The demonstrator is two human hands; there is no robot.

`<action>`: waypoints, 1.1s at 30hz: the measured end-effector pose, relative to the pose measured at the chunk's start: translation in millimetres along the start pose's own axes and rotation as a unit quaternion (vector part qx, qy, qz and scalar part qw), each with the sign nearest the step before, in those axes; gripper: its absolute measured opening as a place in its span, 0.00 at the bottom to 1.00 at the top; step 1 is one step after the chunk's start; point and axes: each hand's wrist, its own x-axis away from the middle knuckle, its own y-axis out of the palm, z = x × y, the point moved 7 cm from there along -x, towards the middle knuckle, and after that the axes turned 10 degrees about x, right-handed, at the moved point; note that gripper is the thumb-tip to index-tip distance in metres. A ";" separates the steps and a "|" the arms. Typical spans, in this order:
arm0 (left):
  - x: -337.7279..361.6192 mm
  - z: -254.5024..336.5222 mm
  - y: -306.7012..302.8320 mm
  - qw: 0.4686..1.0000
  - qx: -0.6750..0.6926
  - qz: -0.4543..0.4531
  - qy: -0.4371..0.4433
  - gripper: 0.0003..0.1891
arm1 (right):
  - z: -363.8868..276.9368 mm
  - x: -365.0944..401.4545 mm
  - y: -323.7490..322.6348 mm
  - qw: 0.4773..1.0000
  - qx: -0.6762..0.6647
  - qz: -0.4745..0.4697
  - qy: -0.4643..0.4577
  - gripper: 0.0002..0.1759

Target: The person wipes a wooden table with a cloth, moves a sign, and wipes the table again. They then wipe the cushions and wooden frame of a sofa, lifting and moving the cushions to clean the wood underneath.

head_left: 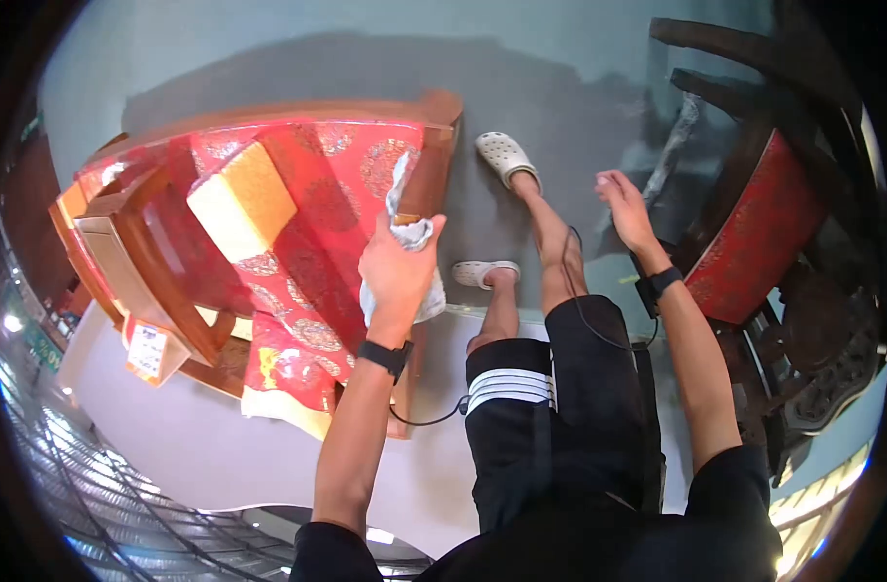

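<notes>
One pale cloth (413, 234) is bunching in our left hand (398, 274), just left of the view's centre, at nine o'clock. We are grasping it with bent fingers, and its loose folds are lying by the right end of the wooden seat (435, 163), beside the red patterned cover (332, 199). Our right hand (622, 202) is hanging in the air at two o'clock, its fingers loosely curling and, it seems, gripping nothing (a black wristband (668, 278) is circling that wrist).

At ten o'clock a yellow block (242, 201) is resting on the red cover; between eight and nine, a small printed sign (147, 351) is standing by the wood. Towards three o'clock a dark chair with a red panel (757, 231) is waiting, apart from both hands.

As for progress, the cloth is reaching only that right end; we are seeing no clear line between handled and unhandled parts, so we are leaving the remaining share unjudged.
</notes>
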 end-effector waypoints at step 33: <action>6.7 -25.0 8.3 0.980 0.175 0.066 0.066 0.34 | -211.0 -110.5 225.9 0.887 0.320 -0.055 -0.329 0.31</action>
